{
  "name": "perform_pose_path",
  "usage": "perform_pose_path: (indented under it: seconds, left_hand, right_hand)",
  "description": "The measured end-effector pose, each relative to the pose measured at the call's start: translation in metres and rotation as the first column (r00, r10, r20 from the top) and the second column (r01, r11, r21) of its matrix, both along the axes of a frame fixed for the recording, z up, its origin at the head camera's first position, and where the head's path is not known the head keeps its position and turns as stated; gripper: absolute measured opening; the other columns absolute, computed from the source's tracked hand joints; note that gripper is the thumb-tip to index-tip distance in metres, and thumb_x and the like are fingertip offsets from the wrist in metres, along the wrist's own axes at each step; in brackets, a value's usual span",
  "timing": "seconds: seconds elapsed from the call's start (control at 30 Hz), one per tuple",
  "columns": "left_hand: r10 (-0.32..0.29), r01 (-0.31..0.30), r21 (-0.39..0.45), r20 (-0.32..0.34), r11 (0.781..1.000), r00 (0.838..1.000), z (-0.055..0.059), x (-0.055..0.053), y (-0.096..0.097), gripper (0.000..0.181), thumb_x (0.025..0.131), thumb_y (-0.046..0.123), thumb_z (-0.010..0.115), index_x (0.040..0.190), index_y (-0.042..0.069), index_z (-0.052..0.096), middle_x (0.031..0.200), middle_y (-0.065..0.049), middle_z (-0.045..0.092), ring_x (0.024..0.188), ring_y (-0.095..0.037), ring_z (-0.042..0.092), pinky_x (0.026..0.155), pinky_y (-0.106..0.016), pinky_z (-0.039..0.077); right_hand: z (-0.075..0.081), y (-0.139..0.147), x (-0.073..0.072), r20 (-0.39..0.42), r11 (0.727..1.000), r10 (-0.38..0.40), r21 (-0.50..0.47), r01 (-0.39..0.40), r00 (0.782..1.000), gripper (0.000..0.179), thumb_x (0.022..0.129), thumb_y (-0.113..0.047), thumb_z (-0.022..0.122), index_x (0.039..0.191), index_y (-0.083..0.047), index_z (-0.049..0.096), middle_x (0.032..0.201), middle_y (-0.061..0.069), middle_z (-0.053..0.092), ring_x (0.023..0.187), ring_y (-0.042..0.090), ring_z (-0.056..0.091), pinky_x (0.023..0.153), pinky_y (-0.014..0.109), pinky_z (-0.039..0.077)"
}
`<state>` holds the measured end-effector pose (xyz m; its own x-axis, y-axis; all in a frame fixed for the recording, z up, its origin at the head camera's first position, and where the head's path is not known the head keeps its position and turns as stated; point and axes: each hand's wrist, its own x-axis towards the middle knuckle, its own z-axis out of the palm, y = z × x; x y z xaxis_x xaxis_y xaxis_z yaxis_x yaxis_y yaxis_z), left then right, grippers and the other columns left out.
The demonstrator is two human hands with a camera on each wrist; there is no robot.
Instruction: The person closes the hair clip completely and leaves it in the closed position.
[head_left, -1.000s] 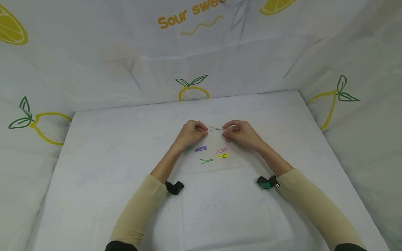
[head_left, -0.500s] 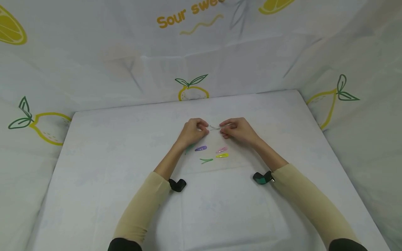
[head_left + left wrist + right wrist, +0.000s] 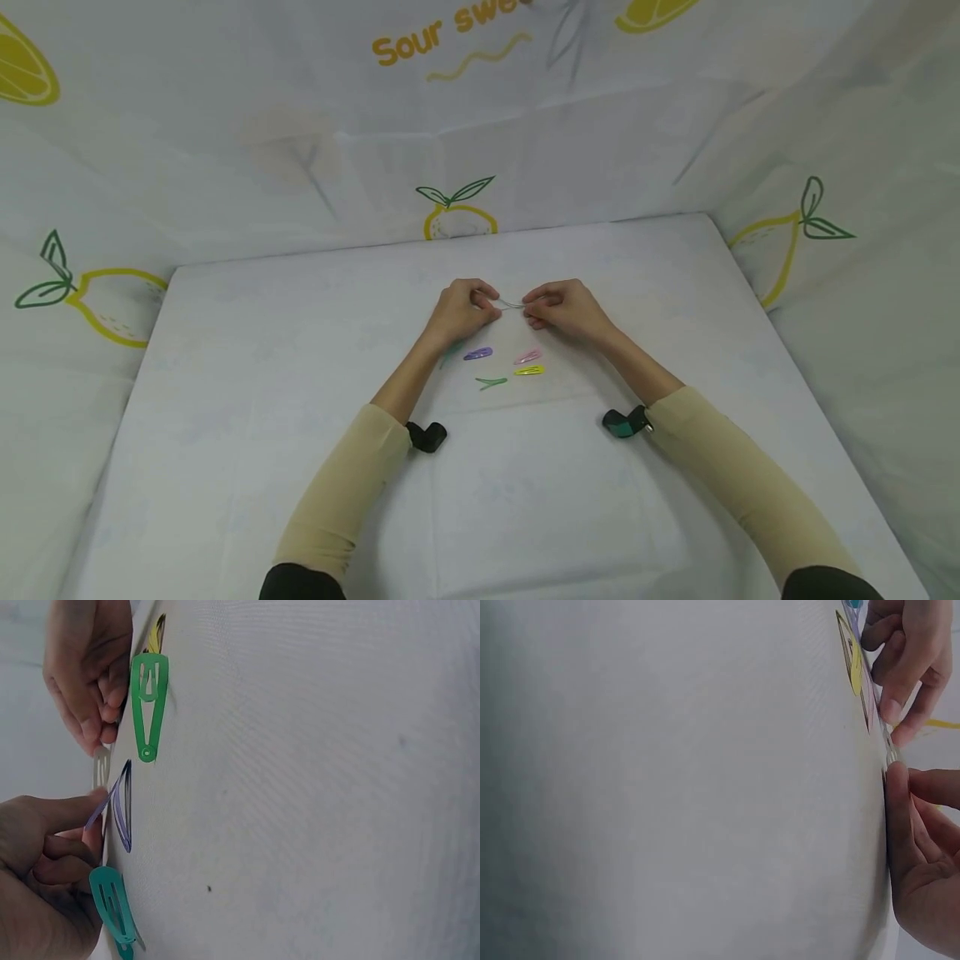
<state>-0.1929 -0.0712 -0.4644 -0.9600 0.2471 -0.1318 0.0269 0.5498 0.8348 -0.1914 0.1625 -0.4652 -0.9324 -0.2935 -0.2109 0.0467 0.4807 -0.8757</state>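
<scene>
A small white snap hair clip [image 3: 513, 306] [image 3: 102, 769] spans the gap between the two hands, its forked end towards the left. My right hand [image 3: 566, 310] [image 3: 928, 855] pinches one end between thumb and forefinger. At the forked end, the thumb and forefinger of my left hand [image 3: 461, 312] [image 3: 45, 866] pinch the tips. Below the hands lie a purple clip [image 3: 477, 353], a pink clip [image 3: 528, 357], a yellow clip [image 3: 528, 370] and a green clip [image 3: 148, 709]. Beside the left wrist sits a teal clip [image 3: 111, 900], partly hidden in the head view.
A white cloth covers the table [image 3: 247, 400], with white lemon-print curtains [image 3: 285, 167] at the back and sides. Dark wrist cameras [image 3: 427, 437] hang inward from both sleeves, close over the tabletop.
Both hands have come closer together around the white hair clip. The left fingers have moved from beside its forked end onto the tips. The other clips lie where they were.
</scene>
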Motion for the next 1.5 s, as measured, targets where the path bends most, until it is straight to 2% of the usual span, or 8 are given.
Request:
perform_pose_path:
  seconds: [0.33, 0.77, 0.93, 1.27, 1.5]
  left_hand:
    - [0.014, -0.014, -0.041, -0.007, 0.999, 1.000, -0.0013, -0.0005, 0.0020, 0.029, 0.094, 0.013, 0.083, 0.121, 0.007, 0.076, 0.093, -0.010, 0.077, 0.079, -0.018, 0.064, 0.074, -0.027, 0.046]
    - [0.020, -0.021, -0.076, -0.024, 0.997, 1.000, -0.0002, 0.0020, 0.0034, 0.017, 0.095, 0.014, 0.082, 0.111, 0.008, 0.079, 0.090, -0.009, 0.076, 0.076, -0.016, 0.062, 0.072, -0.026, 0.044]
    - [0.008, -0.010, -0.075, -0.026, 0.997, 1.000, -0.0013, 0.0031, 0.0035, 0.019, 0.094, 0.014, 0.083, 0.111, 0.007, 0.079, 0.090, -0.008, 0.075, 0.076, -0.016, 0.061, 0.072, -0.026, 0.044]
    - [-0.029, 0.026, -0.065, -0.032, 0.998, 0.999, -0.0014, 0.0064, 0.0035, 0.022, 0.092, 0.016, 0.086, 0.111, 0.008, 0.079, 0.099, -0.009, 0.075, 0.089, -0.021, 0.064, 0.082, -0.030, 0.047]
    - [-0.053, 0.050, -0.063, -0.032, 0.997, 0.998, -0.0013, 0.0076, 0.0028, 0.023, 0.091, 0.018, 0.087, 0.111, 0.009, 0.079, 0.100, -0.008, 0.076, 0.090, -0.020, 0.064, 0.082, -0.029, 0.046]
  right_hand:
    - [-0.0024, -0.0027, -0.0006, -0.010, 1.000, -0.005, 0.014, 0.006, 1.000, 0.027, 0.103, -0.011, 0.074, 0.124, 0.007, 0.075, 0.108, 0.024, 0.082, 0.075, 0.007, 0.076, 0.076, 0.016, 0.060]
    - [-0.0009, -0.0032, 0.0018, -0.034, 1.000, 0.017, 0.019, -0.016, 0.999, 0.025, 0.103, -0.012, 0.074, 0.120, 0.007, 0.076, 0.107, 0.025, 0.082, 0.079, 0.011, 0.078, 0.076, 0.017, 0.061]
    - [-0.0009, -0.0027, 0.0030, -0.048, 1.000, 0.023, 0.021, -0.022, 0.999, 0.026, 0.103, -0.012, 0.074, 0.119, 0.008, 0.076, 0.107, 0.026, 0.082, 0.081, 0.015, 0.079, 0.077, 0.018, 0.061]
    - [-0.0030, -0.0002, 0.0035, -0.062, 0.999, 0.021, 0.026, -0.019, 0.998, 0.023, 0.103, -0.010, 0.073, 0.118, 0.007, 0.076, 0.107, 0.023, 0.082, 0.078, 0.008, 0.077, 0.078, 0.016, 0.059]
    - [-0.0010, 0.0015, 0.0029, -0.068, 0.999, 0.035, 0.004, -0.035, 0.997, 0.023, 0.105, -0.009, 0.070, 0.119, 0.008, 0.076, 0.109, 0.026, 0.081, 0.081, 0.012, 0.079, 0.078, 0.019, 0.062]
